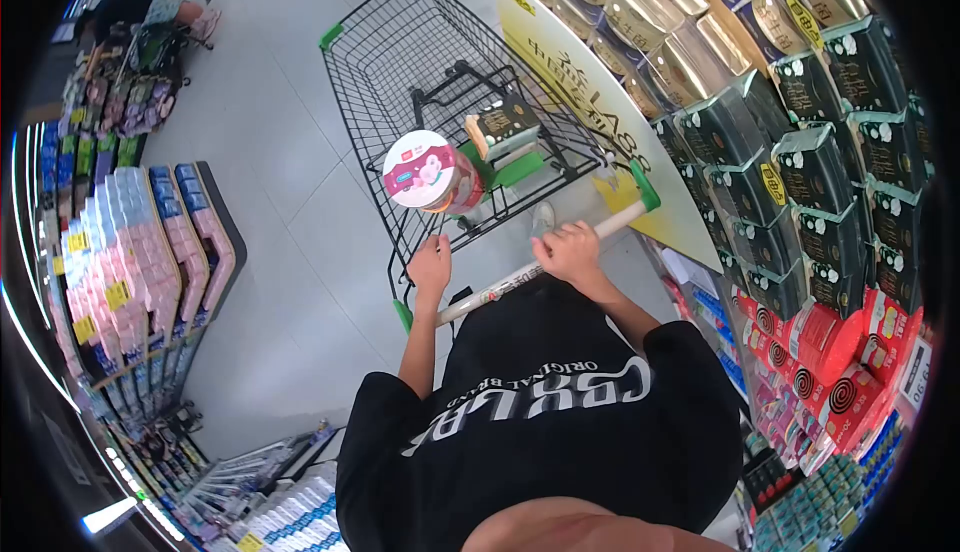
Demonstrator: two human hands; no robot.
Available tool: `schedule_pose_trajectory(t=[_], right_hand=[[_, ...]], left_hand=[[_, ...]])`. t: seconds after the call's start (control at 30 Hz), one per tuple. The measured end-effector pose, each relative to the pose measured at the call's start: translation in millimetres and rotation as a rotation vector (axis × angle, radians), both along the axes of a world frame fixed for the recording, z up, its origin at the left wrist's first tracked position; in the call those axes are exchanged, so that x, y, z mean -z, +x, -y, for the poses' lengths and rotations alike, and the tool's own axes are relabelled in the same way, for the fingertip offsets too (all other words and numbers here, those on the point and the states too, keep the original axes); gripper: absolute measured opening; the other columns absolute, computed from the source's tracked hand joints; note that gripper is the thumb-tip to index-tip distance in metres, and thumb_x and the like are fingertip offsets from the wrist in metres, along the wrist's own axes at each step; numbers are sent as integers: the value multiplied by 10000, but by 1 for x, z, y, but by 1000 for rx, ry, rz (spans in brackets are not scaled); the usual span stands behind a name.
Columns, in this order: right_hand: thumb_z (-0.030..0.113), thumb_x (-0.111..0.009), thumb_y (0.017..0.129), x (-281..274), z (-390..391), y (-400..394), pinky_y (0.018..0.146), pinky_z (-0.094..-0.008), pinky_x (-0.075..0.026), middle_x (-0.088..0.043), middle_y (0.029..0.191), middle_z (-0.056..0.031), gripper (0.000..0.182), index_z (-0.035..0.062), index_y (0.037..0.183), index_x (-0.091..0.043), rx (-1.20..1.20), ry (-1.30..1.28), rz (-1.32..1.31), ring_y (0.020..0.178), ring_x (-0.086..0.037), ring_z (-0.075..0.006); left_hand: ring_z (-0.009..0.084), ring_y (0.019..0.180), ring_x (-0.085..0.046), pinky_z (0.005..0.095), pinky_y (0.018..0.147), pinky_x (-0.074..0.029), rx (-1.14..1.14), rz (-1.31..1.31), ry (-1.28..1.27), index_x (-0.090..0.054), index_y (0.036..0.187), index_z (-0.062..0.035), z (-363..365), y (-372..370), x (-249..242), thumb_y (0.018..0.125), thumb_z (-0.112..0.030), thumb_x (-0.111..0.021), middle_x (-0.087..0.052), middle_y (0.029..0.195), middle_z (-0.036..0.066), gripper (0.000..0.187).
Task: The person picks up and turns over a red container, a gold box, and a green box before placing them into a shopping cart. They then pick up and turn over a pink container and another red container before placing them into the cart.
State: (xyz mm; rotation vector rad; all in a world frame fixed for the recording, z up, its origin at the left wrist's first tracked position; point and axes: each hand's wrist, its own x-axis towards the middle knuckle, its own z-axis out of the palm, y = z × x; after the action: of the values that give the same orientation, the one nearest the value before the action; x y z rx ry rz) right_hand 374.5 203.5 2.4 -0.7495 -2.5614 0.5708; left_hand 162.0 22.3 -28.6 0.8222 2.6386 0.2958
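A wire shopping cart (375, 82) with green corners stands in front of me. Its pale handle (500, 287) runs across just ahead of my body. My right hand (568, 251) is closed on the handle, right of its middle. Beyond the handle's left part, my left hand (430, 262) is curled closed near the basket's rear wire edge; whatever is inside its fingers is hidden. The cart holds a round tub (420, 170) with a pink and white lid, and a dark pack (503, 130) to the right of it.
Shelves of dark green packs (740, 192) and a yellow sign board (660, 242) stand close along the right. To the left is a display of pink and blue packs (125, 262). Grey floor (270, 102) shows between. Another person (125, 14) is at the upper left.
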Motion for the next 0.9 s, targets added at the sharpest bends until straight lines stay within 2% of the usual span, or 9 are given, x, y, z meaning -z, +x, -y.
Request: schedule_pose_trajectory(t=[0.23, 0.37, 0.4, 0.5, 0.53, 0.63, 0.73, 0.83, 0.9], right_hand=[[398, -634, 756, -2, -17, -58, 636, -360, -420, -555, 504, -33, 369, 107, 533, -586, -85, -70, -113, 553, -567, -209], [447, -612, 757, -2, -37, -88, 694, -372, -407, -622, 674, -68, 366, 87, 698, -641, -354, -142, -48, 742, -588, -217], [414, -631, 736, -5, -42, -95, 747, -372, -391, -629, 740, -63, 321, 94, 769, -643, -410, -152, 21, 819, -577, -215], [360, -657, 702, 9, -46, -124, 785, -366, -376, -626, 750, -45, 258, 115, 782, -641, -477, -31, 103, 828, -576, -205], [308, -686, 657, 9, -43, -137, 803, -357, -361, -628, 761, -31, 214, 136, 775, -641, -432, 5, 144, 832, -577, -194], [291, -700, 636, 5, -44, -161, 786, -358, -364, -628, 773, -21, 215, 138, 777, -644, -430, 23, 126, 824, -576, -190], [291, -706, 621, 2, -45, -185, 796, -347, -362, -620, 769, 1, 214, 151, 772, -646, -425, -1, 143, 832, -569, -178], [284, -701, 598, 5, -47, -209, 809, -340, -357, -587, 746, 26, 190, 188, 749, -639, -370, -2, 109, 859, -542, -161], [282, -694, 591, -1, -49, -219, 812, -341, -355, -572, 736, 35, 175, 203, 734, -631, -343, 7, 108, 867, -528, -156]], left_hand=[[400, 779, -628, 511, 656, -465, -50, -90, -156, -641, 920, -82, -15, -61, 1, 946, -393, -348, -661, 825, 189, 428], [411, 892, -606, 503, 783, -440, -49, -38, -199, -650, 1002, -106, -16, -111, 10, 949, -442, -257, -646, 895, 236, 520], [405, 936, -591, 492, 809, -432, -53, -14, -142, -643, 1006, -77, -21, -119, 7, 945, -379, -348, -643, 917, 229, 427], [404, 973, -565, 479, 844, -422, 123, -137, 158, -628, 1023, -35, -42, -138, 8, 920, -265, -470, -628, 984, 212, 297], [383, 1064, -482, 461, 918, -378, 150, -64, 221, -566, 1097, -4, -65, -134, -11, 873, -172, -567, -552, 1092, 200, 280], [395, 1086, -458, 465, 940, -372, 445, -247, 382, -508, 1168, 6, -131, -152, -27, 826, -158, -624, -503, 1168, 213, 397], [410, 1139, -418, 469, 960, -360, 484, -223, 363, -450, 1226, 14, -197, -194, -27, 792, -186, -662, -452, 1215, 238, 523], [432, 1137, -403, 479, 971, -371, 586, -366, 313, -362, 1292, 41, -243, -251, 10, 720, -260, -729, -382, 1267, 293, 743], [451, 1138, -395, 486, 966, -385, 565, -302, 144, -307, 1331, 37, -253, -281, 32, 668, -301, -766, -347, 1293, 295, 874]])
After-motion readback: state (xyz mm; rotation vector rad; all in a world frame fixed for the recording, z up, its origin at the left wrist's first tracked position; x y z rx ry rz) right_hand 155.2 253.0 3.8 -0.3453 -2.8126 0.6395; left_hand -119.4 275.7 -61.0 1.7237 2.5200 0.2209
